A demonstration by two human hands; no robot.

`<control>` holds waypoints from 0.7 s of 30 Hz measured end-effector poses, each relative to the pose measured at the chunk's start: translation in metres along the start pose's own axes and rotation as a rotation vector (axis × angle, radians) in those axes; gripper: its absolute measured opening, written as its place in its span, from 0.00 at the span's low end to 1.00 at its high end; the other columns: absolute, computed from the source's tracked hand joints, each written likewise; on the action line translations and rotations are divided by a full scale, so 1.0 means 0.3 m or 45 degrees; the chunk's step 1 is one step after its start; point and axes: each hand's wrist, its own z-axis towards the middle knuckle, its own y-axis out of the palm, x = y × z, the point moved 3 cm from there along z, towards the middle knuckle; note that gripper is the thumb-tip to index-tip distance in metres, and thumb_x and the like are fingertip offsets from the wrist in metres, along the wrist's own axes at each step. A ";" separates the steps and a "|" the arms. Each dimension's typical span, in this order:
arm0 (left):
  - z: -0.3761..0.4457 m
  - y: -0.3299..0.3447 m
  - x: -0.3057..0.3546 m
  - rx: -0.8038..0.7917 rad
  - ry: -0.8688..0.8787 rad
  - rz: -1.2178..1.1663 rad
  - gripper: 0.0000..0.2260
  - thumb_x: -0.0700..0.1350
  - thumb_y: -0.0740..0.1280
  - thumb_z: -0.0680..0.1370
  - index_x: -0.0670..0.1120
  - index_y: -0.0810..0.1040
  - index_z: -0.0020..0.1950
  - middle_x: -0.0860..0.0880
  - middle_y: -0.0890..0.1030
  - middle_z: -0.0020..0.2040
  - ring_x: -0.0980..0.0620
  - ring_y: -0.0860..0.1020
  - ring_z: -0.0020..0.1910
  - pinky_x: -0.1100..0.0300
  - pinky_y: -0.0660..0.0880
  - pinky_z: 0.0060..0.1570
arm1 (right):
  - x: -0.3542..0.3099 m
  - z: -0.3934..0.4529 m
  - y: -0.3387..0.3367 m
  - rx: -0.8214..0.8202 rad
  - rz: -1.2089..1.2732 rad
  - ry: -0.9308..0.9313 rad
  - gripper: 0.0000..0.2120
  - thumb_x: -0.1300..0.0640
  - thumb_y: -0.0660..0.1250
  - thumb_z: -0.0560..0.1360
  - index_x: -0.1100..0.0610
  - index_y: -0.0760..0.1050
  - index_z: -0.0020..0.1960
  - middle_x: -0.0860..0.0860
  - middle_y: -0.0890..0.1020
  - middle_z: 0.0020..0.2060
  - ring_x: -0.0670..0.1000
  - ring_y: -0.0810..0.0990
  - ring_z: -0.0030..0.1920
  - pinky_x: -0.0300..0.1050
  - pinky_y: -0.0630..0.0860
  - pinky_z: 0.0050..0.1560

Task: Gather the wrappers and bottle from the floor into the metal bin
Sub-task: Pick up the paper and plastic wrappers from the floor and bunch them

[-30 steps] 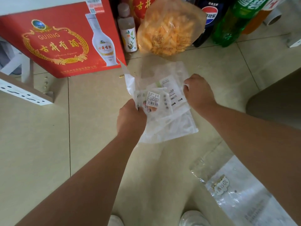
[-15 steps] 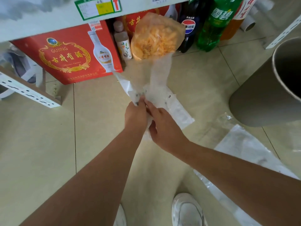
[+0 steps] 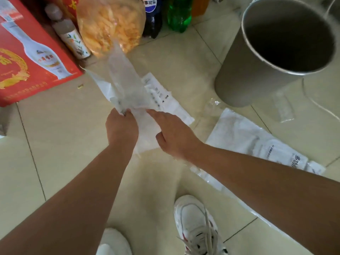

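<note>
My left hand (image 3: 121,126) is shut on a bunch of clear and white wrappers (image 3: 127,85) that stand up from its fist. My right hand (image 3: 174,133) is just to the right, fingers spread, its fingertip touching the white wrapper's lower part without gripping it. The empty metal bin (image 3: 237,70) stands on the floor at the upper right. A large white plastic wrapper (image 3: 246,137) lies flat below the bin, partly under my right forearm. A small clear wrapper (image 3: 283,107) and a crumpled clear scrap (image 3: 211,104) lie near the bin's base. A small tea bottle (image 3: 71,37) stands by the red box.
A red liquor box (image 3: 27,70) fills the upper left. An orange snack bag (image 3: 110,24), a Pepsi bottle (image 3: 152,17) and a green bottle (image 3: 178,13) line the back. My white shoes (image 3: 196,225) are on the tiled floor below.
My right hand brought the wrappers together at my left hand, then let go and opened to the right. My view swung right, so the whole bin shows.
</note>
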 end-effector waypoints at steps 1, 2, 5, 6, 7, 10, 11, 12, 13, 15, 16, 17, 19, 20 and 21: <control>-0.006 0.007 -0.004 0.001 0.018 0.031 0.09 0.45 0.60 0.82 0.45 0.77 0.57 0.48 0.79 0.46 0.45 0.78 0.44 0.54 0.76 0.47 | 0.052 -0.034 -0.013 -0.011 -0.131 0.057 0.31 0.62 0.61 0.74 0.58 0.60 0.77 0.55 0.74 0.66 0.55 0.73 0.61 0.48 0.70 0.62; -0.017 0.013 -0.008 0.001 0.032 0.056 0.10 0.45 0.60 0.82 0.44 0.77 0.59 0.48 0.79 0.47 0.44 0.78 0.45 0.53 0.76 0.47 | 0.111 -0.070 -0.021 -0.029 -0.282 0.129 0.30 0.60 0.62 0.75 0.58 0.60 0.76 0.55 0.71 0.68 0.56 0.72 0.63 0.49 0.69 0.64; -0.058 0.021 -0.030 -0.015 0.057 0.121 0.13 0.47 0.60 0.83 0.43 0.77 0.63 0.47 0.79 0.50 0.41 0.80 0.49 0.49 0.78 0.51 | 0.305 -0.200 -0.041 -0.119 -0.649 0.561 0.30 0.53 0.63 0.76 0.60 0.58 0.75 0.58 0.65 0.71 0.58 0.68 0.68 0.52 0.69 0.66; -0.071 0.022 -0.037 -0.017 0.070 0.142 0.14 0.47 0.60 0.83 0.43 0.76 0.65 0.45 0.80 0.52 0.40 0.80 0.51 0.46 0.79 0.53 | 0.361 -0.252 -0.045 -0.176 -0.692 0.738 0.33 0.49 0.63 0.77 0.61 0.56 0.76 0.60 0.63 0.73 0.59 0.66 0.70 0.54 0.68 0.67; -0.083 0.024 -0.043 -0.014 0.082 0.168 0.15 0.48 0.60 0.83 0.43 0.76 0.65 0.43 0.81 0.54 0.38 0.80 0.52 0.44 0.79 0.54 | 0.414 -0.305 -0.040 -0.252 -0.694 0.899 0.38 0.44 0.64 0.77 0.63 0.52 0.77 0.63 0.59 0.75 0.61 0.63 0.73 0.56 0.66 0.69; -0.112 0.033 -0.060 -0.030 0.091 0.205 0.16 0.48 0.60 0.83 0.41 0.75 0.67 0.40 0.81 0.56 0.37 0.80 0.53 0.44 0.79 0.54 | 0.513 -0.429 0.010 -0.408 -0.454 1.181 0.50 0.35 0.64 0.75 0.64 0.44 0.79 0.66 0.47 0.77 0.65 0.50 0.77 0.62 0.62 0.72; -0.121 0.038 -0.064 -0.041 0.085 0.209 0.16 0.49 0.60 0.82 0.41 0.76 0.66 0.40 0.81 0.55 0.37 0.80 0.52 0.45 0.79 0.53 | 0.530 -0.450 0.022 -0.405 -0.400 1.201 0.51 0.34 0.64 0.74 0.64 0.43 0.79 0.67 0.46 0.77 0.65 0.48 0.78 0.62 0.63 0.72; -0.128 0.042 -0.068 -0.051 0.076 0.215 0.16 0.49 0.60 0.82 0.42 0.76 0.65 0.40 0.81 0.54 0.37 0.80 0.51 0.45 0.79 0.52 | 0.539 -0.456 0.029 -0.396 -0.390 1.201 0.50 0.34 0.63 0.74 0.65 0.43 0.79 0.67 0.45 0.77 0.65 0.47 0.78 0.61 0.64 0.72; -0.132 0.042 -0.071 -0.050 0.071 0.224 0.16 0.50 0.60 0.82 0.42 0.76 0.65 0.41 0.81 0.54 0.37 0.81 0.50 0.44 0.80 0.52 | 0.542 -0.454 0.031 -0.400 -0.403 1.194 0.50 0.35 0.63 0.75 0.65 0.44 0.79 0.67 0.46 0.77 0.64 0.47 0.78 0.59 0.65 0.72; -0.134 0.045 -0.072 -0.042 0.070 0.232 0.16 0.50 0.60 0.82 0.43 0.76 0.65 0.41 0.81 0.53 0.37 0.81 0.50 0.42 0.80 0.51 | 0.538 -0.439 0.022 -0.440 -0.430 1.201 0.47 0.37 0.64 0.75 0.65 0.48 0.78 0.67 0.49 0.77 0.63 0.49 0.78 0.55 0.66 0.72; -0.135 0.046 -0.069 -0.037 0.068 0.229 0.16 0.50 0.60 0.82 0.43 0.76 0.65 0.42 0.81 0.53 0.37 0.81 0.50 0.42 0.80 0.51 | 0.535 -0.429 0.012 -0.442 -0.428 1.222 0.44 0.38 0.65 0.75 0.65 0.53 0.77 0.66 0.53 0.77 0.62 0.52 0.77 0.54 0.67 0.71; -0.134 0.046 -0.066 -0.034 0.070 0.236 0.16 0.50 0.60 0.82 0.43 0.76 0.65 0.42 0.81 0.52 0.38 0.81 0.49 0.42 0.80 0.51 | 0.531 -0.421 0.000 -0.410 -0.420 1.247 0.38 0.40 0.67 0.76 0.64 0.61 0.75 0.65 0.58 0.75 0.61 0.58 0.76 0.53 0.71 0.68; -0.131 0.048 -0.061 -0.029 0.070 0.233 0.16 0.50 0.60 0.82 0.44 0.76 0.64 0.42 0.81 0.53 0.38 0.81 0.49 0.42 0.80 0.51 | 0.525 -0.413 -0.022 -0.287 -0.439 1.253 0.21 0.50 0.69 0.78 0.61 0.74 0.64 0.61 0.73 0.66 0.58 0.73 0.66 0.50 0.78 0.58; -0.132 0.049 -0.058 -0.030 0.069 0.235 0.16 0.50 0.60 0.81 0.44 0.76 0.65 0.42 0.82 0.53 0.37 0.81 0.50 0.41 0.80 0.51 | 0.520 -0.414 -0.031 -0.243 -0.476 1.246 0.12 0.56 0.67 0.79 0.61 0.76 0.59 0.59 0.78 0.60 0.57 0.77 0.60 0.49 0.80 0.53; -0.129 0.050 -0.057 -0.026 0.082 0.228 0.16 0.50 0.60 0.81 0.44 0.76 0.65 0.42 0.82 0.54 0.37 0.81 0.50 0.41 0.80 0.51 | 0.516 -0.420 -0.039 -0.214 -0.512 1.240 0.08 0.61 0.64 0.79 0.61 0.77 0.57 0.58 0.80 0.55 0.56 0.79 0.56 0.47 0.80 0.50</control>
